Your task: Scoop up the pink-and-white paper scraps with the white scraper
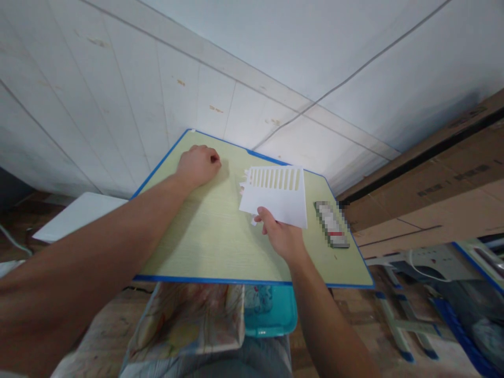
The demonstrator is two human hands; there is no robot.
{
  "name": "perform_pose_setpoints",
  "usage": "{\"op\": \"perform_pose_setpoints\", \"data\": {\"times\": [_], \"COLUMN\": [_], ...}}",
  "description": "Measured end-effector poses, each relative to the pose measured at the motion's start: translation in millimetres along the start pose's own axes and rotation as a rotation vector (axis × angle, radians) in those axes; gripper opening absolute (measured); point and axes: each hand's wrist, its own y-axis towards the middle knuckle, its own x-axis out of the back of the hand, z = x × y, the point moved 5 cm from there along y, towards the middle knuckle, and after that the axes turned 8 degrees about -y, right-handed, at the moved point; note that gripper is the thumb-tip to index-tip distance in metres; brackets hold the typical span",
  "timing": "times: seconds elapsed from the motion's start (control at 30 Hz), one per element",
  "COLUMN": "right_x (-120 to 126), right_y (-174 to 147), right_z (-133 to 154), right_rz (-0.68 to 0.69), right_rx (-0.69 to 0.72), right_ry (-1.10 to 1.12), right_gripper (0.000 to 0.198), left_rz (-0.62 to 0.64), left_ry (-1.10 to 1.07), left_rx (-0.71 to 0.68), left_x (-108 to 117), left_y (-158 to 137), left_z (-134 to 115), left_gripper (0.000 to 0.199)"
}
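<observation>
My right hand (277,233) grips a white sheet of paper or thin card (273,203) by its near edge, thumb on top and fingers underneath. A row of several long slots is cut along the sheet's far side. Small white bits stick out past its left edge and below it, partly hidden behind the sheet. My left hand (199,165) rests on the far left part of the pale green table (205,236), its fingers curled closed. What it holds, if anything, is hidden. The two hands are apart.
A pixelated phone-like object (332,224) lies at the table's right. Cardboard boxes (437,189) stand beyond the right edge, and a white panelled wall (189,89) behind. Below the front edge are a teal bin (271,323) and a patterned cloth or bag (189,325).
</observation>
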Motion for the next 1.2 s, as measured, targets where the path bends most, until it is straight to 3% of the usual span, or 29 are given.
{"op": "perform_pose_setpoints", "data": {"times": [0.3,0.5,0.73,1.07,1.2], "right_x": [15.3,23.8,21.5,19.8,15.5], "right_y": [-35.5,-26.5,-18.6,-41.7,-60.6], "right_z": [-4.0,4.6,-2.1,-8.1,-20.5], "right_rz": [0.014,-0.013,-0.055,0.011,-0.029], "right_rx": [-0.079,-0.048,-0.044,-0.085,-0.096], "right_ry": [0.015,0.049,0.052,0.054,0.077], "right_gripper": [0.046,0.046,0.05,0.047,0.051], "left_rz": [0.007,0.015,0.01,0.007,0.005], "left_ry": [-0.041,-0.015,-0.023,-0.015,0.003], "left_rx": [0.006,0.021,0.026,0.013,0.009], "left_x": [1.4,2.5,2.9,1.7,1.0], "left_y": [-0.5,-1.7,-1.7,-0.4,-0.1], "left_z": [1.0,-1.5,-1.3,-0.7,0.1], "left_gripper": [0.037,0.038,0.039,0.039,0.04]}}
